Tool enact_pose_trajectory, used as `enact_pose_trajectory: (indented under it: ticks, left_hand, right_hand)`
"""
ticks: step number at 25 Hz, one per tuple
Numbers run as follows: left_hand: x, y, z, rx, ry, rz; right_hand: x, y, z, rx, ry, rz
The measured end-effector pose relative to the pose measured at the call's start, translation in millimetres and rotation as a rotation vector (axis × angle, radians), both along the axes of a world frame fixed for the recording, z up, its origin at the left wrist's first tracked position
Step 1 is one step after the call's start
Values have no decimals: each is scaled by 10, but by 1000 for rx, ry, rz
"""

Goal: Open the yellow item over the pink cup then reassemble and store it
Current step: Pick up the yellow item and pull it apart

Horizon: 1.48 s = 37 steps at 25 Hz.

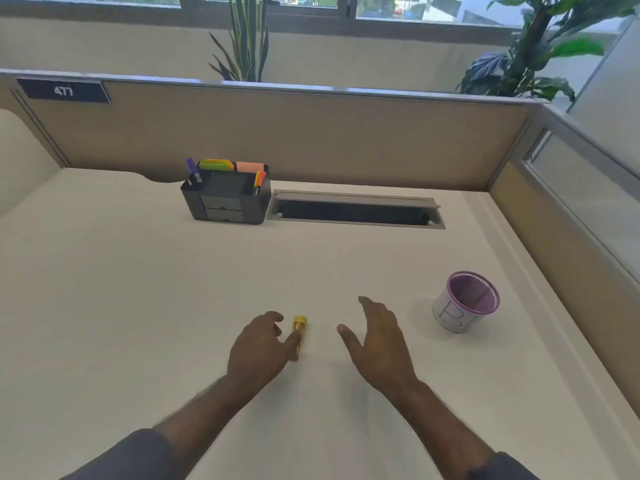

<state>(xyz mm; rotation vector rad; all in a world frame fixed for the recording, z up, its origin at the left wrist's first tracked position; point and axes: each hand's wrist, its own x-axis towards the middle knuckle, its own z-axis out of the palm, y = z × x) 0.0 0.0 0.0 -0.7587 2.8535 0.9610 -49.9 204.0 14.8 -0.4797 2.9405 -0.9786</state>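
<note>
You sit at a white desk (pixel 138 271) | tan partition (pixel 294 140) with plate "477" (pixel 64 91) behind it | cable slot (pixel 356 211) in the desktop | windows (pixel 311 5) and plants (pixel 247 39) beyond, daylight.

You see 2 bare forearms reaching in from the bottom edge, each ending in a bare hand: your left hand (pixel 258 348) and your right hand (pixel 375 342). No rings, watch or gloves show on either. Dark grey sleeves (pixel 138 455) cover both upper forearms, pushed back well above the wrists. Motion blur softens the forearm edges.
</note>
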Motion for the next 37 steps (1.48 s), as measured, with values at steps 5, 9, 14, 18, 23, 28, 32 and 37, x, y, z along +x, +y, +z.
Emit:
enact_pose_trajectory:
  ticks: [5,9,14,18,23,28,32,37]
  left_hand:
    - [-70,221,-89,3,-126,-2]
    - [-111,232,-52,115,-79,-24]
    - [23,429,271,721,101,9]
    - [79,506,431,637,53,-50]
    - [64,333,672,762,202,-46]
    - [47,322,806,1084,200,-334]
    - [77,337,828,1037,269,-366]
    - [147,374,881,1009,286,-374]
  right_hand:
    - [6,-97,-57,-204,-254,-33]
    - [-43,-144,-3,-363,-428,-113]
    - [27,-255,94,-671,-652,-82]
    - [51,-239,218,-797,-610,-66]
    - [128,-168,396,-877,-602,87]
    - [213,-134,572,-995,-719,276]
    - [257,-112,634,-1053,-755,306]
    - [272,-91,662,-1056,-815,320]
